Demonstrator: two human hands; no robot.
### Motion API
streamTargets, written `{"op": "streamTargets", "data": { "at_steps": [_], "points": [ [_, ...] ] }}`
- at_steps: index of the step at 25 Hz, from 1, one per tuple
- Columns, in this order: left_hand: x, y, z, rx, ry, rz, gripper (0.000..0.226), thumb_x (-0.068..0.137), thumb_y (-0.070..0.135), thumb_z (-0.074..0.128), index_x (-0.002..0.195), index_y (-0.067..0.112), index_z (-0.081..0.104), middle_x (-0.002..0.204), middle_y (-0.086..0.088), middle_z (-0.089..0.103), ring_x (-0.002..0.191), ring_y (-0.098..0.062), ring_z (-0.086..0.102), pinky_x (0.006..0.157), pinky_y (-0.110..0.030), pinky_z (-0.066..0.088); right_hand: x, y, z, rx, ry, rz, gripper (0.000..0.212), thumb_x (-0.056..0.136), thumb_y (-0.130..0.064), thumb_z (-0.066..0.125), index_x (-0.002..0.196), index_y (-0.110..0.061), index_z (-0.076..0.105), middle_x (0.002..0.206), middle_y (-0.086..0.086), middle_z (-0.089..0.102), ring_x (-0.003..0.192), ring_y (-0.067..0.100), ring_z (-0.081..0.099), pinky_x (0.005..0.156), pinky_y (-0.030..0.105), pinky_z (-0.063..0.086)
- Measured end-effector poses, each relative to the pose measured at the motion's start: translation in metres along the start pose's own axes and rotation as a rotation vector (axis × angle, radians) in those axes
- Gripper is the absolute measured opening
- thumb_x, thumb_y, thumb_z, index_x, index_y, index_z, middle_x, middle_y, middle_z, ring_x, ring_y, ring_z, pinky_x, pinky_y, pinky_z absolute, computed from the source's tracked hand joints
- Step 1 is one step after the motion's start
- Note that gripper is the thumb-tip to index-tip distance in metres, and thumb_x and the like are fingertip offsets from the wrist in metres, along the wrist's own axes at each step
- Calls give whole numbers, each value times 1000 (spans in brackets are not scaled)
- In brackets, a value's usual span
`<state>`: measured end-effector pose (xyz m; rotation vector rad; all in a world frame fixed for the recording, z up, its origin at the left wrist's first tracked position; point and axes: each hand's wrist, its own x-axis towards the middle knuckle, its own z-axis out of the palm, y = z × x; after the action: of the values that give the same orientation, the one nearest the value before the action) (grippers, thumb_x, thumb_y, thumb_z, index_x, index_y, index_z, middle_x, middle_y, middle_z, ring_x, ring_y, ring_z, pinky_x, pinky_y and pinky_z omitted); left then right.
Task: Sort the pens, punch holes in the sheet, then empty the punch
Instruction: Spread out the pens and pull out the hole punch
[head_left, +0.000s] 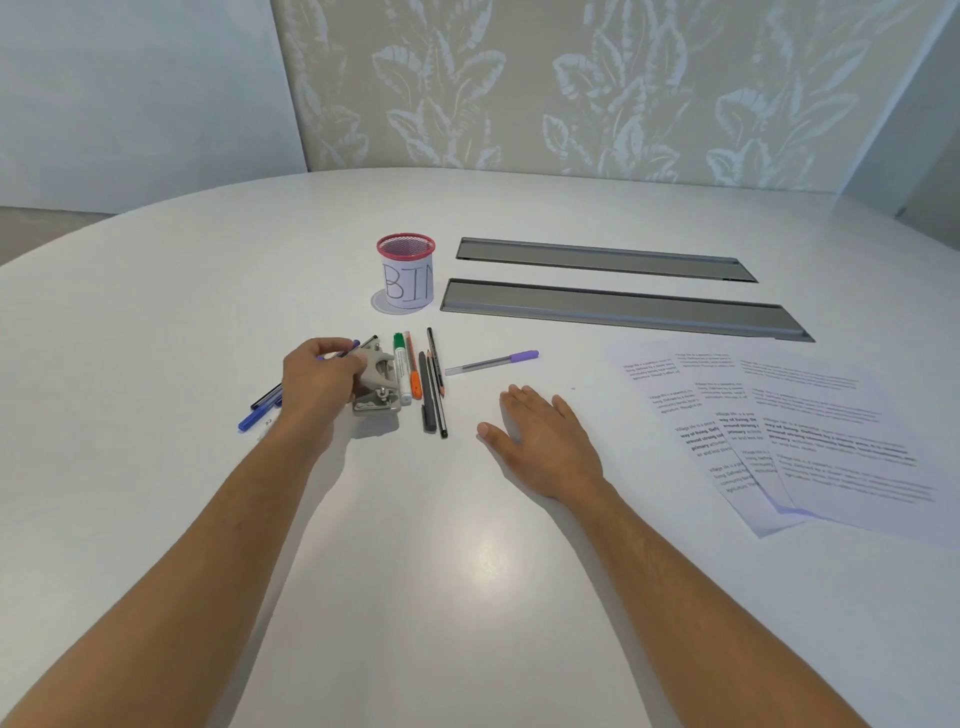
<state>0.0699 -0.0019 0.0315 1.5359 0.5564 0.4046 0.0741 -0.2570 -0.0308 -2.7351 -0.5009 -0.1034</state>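
Observation:
My left hand (322, 376) grips the grey metal hole punch (378, 387) by its handle, low over the white table (415, 545). Under and behind that hand lie a blue pen (254, 418) and a black pen (265, 397). Right of the punch, side by side, lie a green marker (400, 364), an orange pen (414, 376), a grey pen (427, 397), a pencil and a black pen (437, 384). A purple-capped pen (493, 362) lies apart to the right. My right hand (540, 439) rests flat on the table, holding nothing. Printed sheets (779, 431) are spread at the right.
A red mesh cup labelled BIN (407, 275) stands behind the pens. Two long grey cable-slot covers (613, 306) are set into the table behind and to the right. A patterned wall panel rises beyond the table's far edge.

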Motion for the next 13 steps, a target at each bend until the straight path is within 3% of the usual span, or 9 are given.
{"op": "streamTargets", "data": {
  "at_steps": [4, 7, 13],
  "points": [
    [-5, 16, 1, -11, 9, 16, 23, 83, 7, 67, 104, 15, 65, 84, -11, 68, 54, -13, 66, 54, -26, 51, -2, -2, -2, 23, 31, 2, 60, 96, -57, 35, 139, -17, 46, 156, 1, 40, 147, 16, 27, 120, 38, 12],
    [-16, 26, 17, -14, -42, 78, 18, 82, 4, 66, 97, 15, 65, 74, -9, 64, 45, -8, 62, 51, -23, 52, -6, -1, -7, 132, 154, 82, 53, 96, -50, 47, 137, -17, 53, 146, 1, 52, 136, 19, 42, 111, 31, 26],
    [-55, 23, 72, 35, -189, 84, 19, 81, 0, 66, 90, 17, 64, 80, -10, 68, 56, -18, 67, 53, -29, 56, -26, 37, -41, 167, 207, 158, 54, 96, -52, 48, 143, -24, 49, 153, -5, 45, 143, 13, 35, 114, 29, 25]
  ]
}}
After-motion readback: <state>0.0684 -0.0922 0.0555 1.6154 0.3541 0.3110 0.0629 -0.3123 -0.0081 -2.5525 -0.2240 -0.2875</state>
